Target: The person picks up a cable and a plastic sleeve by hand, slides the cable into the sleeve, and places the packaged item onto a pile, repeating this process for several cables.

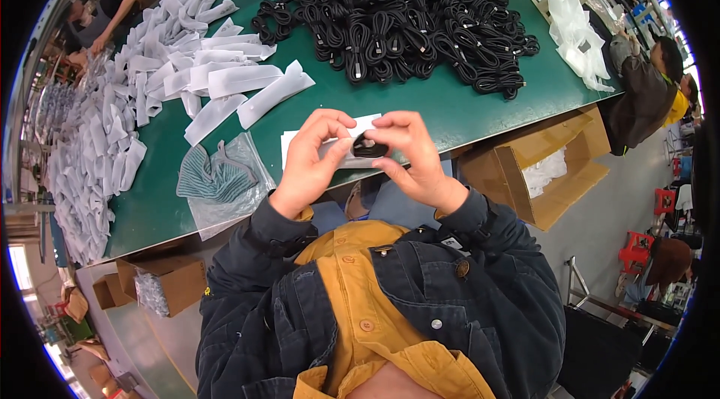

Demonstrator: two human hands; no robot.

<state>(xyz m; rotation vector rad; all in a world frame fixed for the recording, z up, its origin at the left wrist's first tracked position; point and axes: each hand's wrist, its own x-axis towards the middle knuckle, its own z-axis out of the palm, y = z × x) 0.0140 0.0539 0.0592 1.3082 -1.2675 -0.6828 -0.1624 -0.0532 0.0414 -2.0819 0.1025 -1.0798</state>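
In front of my chest, at the table's near edge, both hands are close together around a coiled black cable (369, 146). My right hand (418, 159) grips the coil between thumb and fingers. My left hand (313, 160) is closed, thumb against fingers, on a pale translucent sleeve (358, 163) at the cable's left side; how far the coil sits inside it is hard to see. Flat white sheets (367, 123) lie under and behind my hands. Farther back rests a large heap of coiled black cables (405, 16).
A big pile of filled white sleeves (112, 121) covers the left of the green table (315, 91). A teal knitted item (217, 176) lies on a clear bag nearby. An open cardboard box (517, 181) stands right, below the edge. Other people sit at both sides.
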